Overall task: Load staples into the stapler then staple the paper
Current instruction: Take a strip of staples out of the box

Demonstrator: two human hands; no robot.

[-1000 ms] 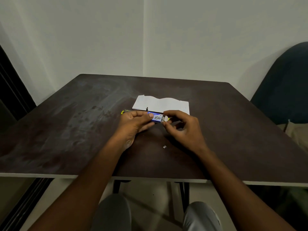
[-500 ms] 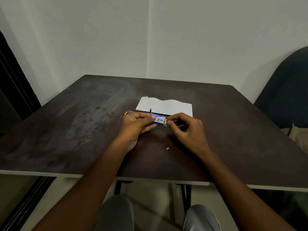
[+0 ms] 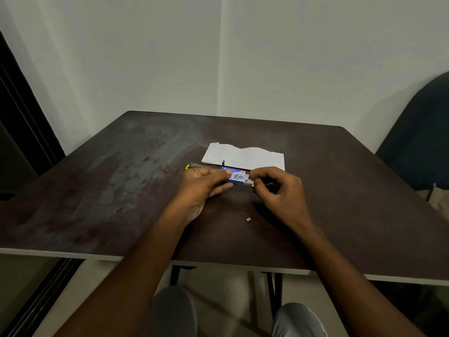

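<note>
My left hand [image 3: 202, 184] grips a small blue staple box [image 3: 235, 177] just above the dark table [image 3: 121, 190]. At the box's right end my right hand [image 3: 279, 190] pinches a grey staple strip [image 3: 250, 183] that sticks out of it. Right behind my hands a slim stapler [image 3: 194, 165] with a yellow end lies flat, partly hidden by my fingers. Folded white paper [image 3: 243, 155] lies just beyond the stapler. A tiny loose staple piece [image 3: 248, 219] rests on the table near my right wrist.
White walls meet in a corner behind the table. A dark blue chair back [image 3: 420, 147] stands at the right edge. The table's front edge [image 3: 218, 262] runs above my knees [image 3: 175, 310]. A dark door frame [image 3: 21, 122] is at the left.
My right fingers have drawn the grey strip slightly rightwards out of the box. The left hand keeps its hold on the box. The view has shifted a little.
</note>
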